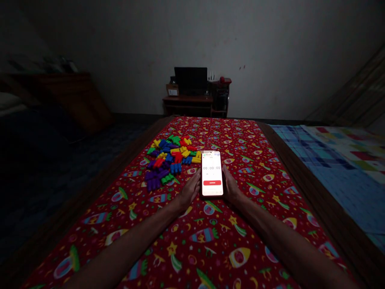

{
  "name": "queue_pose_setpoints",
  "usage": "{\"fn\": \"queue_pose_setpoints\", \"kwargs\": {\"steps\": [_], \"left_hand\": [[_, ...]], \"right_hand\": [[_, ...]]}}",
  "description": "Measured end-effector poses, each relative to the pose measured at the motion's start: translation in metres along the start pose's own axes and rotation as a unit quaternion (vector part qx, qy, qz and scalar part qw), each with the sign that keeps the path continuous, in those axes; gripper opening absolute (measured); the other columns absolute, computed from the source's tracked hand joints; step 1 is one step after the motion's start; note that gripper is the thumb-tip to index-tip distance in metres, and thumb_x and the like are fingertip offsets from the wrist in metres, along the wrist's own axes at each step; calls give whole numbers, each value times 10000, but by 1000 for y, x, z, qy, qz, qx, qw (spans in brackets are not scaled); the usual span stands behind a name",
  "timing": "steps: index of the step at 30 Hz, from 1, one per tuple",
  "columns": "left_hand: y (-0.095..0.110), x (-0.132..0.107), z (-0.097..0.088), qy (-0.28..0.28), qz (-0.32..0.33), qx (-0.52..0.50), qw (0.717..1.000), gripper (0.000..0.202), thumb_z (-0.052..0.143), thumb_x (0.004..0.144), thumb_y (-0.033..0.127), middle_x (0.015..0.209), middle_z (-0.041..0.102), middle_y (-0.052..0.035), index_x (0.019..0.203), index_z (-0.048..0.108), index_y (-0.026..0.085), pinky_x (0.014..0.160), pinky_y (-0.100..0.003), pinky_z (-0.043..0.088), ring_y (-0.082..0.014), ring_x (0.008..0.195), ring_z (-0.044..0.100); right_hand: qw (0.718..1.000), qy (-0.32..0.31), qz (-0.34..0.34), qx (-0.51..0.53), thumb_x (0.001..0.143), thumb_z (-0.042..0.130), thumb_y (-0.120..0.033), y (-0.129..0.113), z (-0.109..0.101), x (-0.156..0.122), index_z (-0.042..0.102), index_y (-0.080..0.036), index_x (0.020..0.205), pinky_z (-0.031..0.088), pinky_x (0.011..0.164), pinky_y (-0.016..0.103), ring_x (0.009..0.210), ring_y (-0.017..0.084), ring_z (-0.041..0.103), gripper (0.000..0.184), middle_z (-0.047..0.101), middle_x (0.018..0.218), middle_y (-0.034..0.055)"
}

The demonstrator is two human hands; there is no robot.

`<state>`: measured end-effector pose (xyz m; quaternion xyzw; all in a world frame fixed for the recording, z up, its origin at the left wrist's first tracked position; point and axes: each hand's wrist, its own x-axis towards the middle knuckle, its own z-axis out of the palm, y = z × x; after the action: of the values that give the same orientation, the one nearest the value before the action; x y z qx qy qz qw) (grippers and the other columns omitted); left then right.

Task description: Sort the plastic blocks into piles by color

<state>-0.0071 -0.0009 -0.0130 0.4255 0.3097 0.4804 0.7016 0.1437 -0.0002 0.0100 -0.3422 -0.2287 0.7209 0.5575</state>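
A phone [212, 174] glows between a person's two bare hands in a dim room, its screen turned toward the wearer and showing a row of zeros above a red button. The left hand [189, 192] presses along one long edge and the right hand [231, 188] along the other, so the phone is clamped between them; how the fingers wrap behind it cannot be told from here. Gripping only the sides appears meant to leave the display uncovered and readable.

Just beyond and to the left, a loose heap of toy blocks [177, 155] in purple, blue, green, yellow and red lies on a red printed cloth [240, 228]. No order by colour or shape is apparent, and the pile seems set off-centre, perhaps to keep it out of the way of the arms. The nearest yellow pieces sit close by the phone's upper left corner.

To the right of the phone, the rocket-and-star print runs unbroken to a brown border [314, 196], giving that hand the wider room to move; on the left, the blocks take up part of the span. Past the border lies a blue patterned sheet [325, 172]. At the far end, beyond the cloth's edge, a dark monitor [191, 80] stands on a wooden stand [187, 99] against the wall [135, 52].
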Motion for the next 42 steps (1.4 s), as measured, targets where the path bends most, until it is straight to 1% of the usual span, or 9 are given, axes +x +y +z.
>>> {"fn": "queue_pose_setpoints", "kwargs": {"steps": [4, 7, 10, 13, 17, 25, 29, 35, 42], "left_hand": [[-3, 1, -2, -3, -5, 26, 1000, 598, 538, 891, 533, 1490, 430, -43, 1431, 416, 309, 1168, -490, 213, -281, 1416, 304], [-2, 1, -1, -12, -3, 27, 1000, 620, 531, 894, 535, 1504, 405, -44, 1451, 381, 305, 1171, -499, 204, -287, 1413, 309], [-1, 0, 0, -18, -2, 26, 1000, 615, 531, 896, 529, 1515, 386, -36, 1451, 380, 309, 1166, -488, 225, -289, 1409, 316], [0, -1, 1, -17, 0, 27, 999, 608, 531, 896, 529, 1524, 368, -29, 1442, 400, 296, 1162, -466, 245, -287, 1421, 289], [3, -2, 5, -10, 1, 20, 1000, 639, 559, 874, 539, 1516, 385, -36, 1440, 408, 282, 1163, -451, 245, -281, 1420, 293], [17, -9, 18, 6, -14, 33, 999, 647, 596, 838, 567, 1478, 446, -24, 1413, 450, 309, 1159, -426, 261, -280, 1401, 335], [13, -6, 15, -14, -4, 14, 1000, 683, 597, 840, 559, 1478, 444, -51, 1437, 415, 282, 1138, -447, 301, -298, 1391, 350], [6, -2, 8, -17, 10, 28, 999, 635, 555, 878, 533, 1505, 402, -45, 1440, 410, 276, 1162, -444, 252, -284, 1413, 308], [4, -3, 8, -50, 24, 57, 997, 615, 488, 911, 538, 1517, 377, -47, 1457, 378, 277, 1123, -466, 321, -298, 1398, 337]], "right_hand": [[1000, -13, -6, -1, 907, 432, -592, 0, -2, 1, 654, -148, 1101, 589, 761, 408, 792, 238, 721, 533, 755, 860, 83], [1000, -8, 5, -7, 916, 413, -587, 0, -2, 1, 654, -153, 1102, 589, 754, 408, 771, 234, 721, 530, 753, 842, 80], [1000, -4, 8, -9, 918, 407, -585, 0, -1, 1, 659, -152, 1092, 589, 758, 402, 779, 234, 720, 530, 752, 835, 82], [1000, -12, -10, -10, 910, 404, -603, 1, -1, 1, 660, -159, 1094, 587, 765, 403, 810, 238, 718, 544, 751, 858, 82], [1000, -14, -17, -20, 904, 405, -615, 1, -2, 2, 659, -169, 1100, 590, 752, 402, 796, 234, 718, 550, 752, 858, 75], [999, 0, -14, -29, 900, 417, -614, -1, 1, 2, 644, -176, 1138, 595, 708, 402, 727, 232, 717, 548, 752, 836, 67], [999, 5, -22, -32, 903, 409, -616, -2, 5, -2, 650, -168, 1123, 592, 733, 401, 757, 234, 720, 554, 752, 826, 68], [999, 18, -24, -12, 912, 432, -585, -5, 8, -5, 643, -182, 1148, 585, 769, 394, 757, 223, 721, 512, 754, 803, 48], [999, 34, -31, -2, 887, 461, -609, -5, 4, -3, 659, -180, 1100, 588, 742, 392, 721, 227, 718, 518, 748, 768, 47]]}}
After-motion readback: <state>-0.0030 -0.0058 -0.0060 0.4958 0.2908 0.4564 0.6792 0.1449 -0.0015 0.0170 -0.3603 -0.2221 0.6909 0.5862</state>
